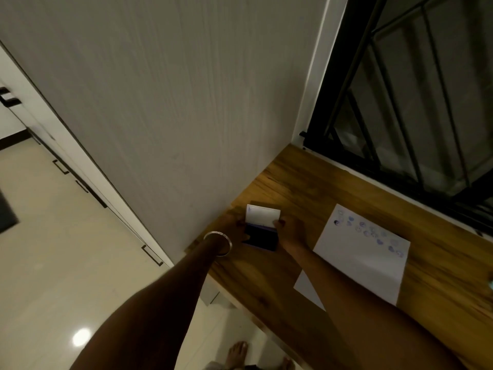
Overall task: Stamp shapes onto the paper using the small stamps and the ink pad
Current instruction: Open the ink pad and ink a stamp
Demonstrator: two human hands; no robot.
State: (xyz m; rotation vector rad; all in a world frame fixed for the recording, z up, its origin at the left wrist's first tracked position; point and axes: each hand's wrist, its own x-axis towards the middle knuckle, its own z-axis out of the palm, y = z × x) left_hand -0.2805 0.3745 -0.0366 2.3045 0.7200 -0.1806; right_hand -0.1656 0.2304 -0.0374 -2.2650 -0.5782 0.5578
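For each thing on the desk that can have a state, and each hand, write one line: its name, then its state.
Ink pad: lid open, tilted up, dark pad exposed.
Paper: flat on the desk, bluish stamp marks across its far part, near part blank.
Left hand: gripping the ink pad's left side.
Right hand: fingers on the ink pad's right edge, at the lid.
Stamps: none visible.

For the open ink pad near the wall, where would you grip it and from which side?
Grip the dark, flat rectangular ink pad case by its two short ends, probably from above. Its white lid stands open at the far edge, blocking that side. The left hand and right hand already flank it on the wooden desk.
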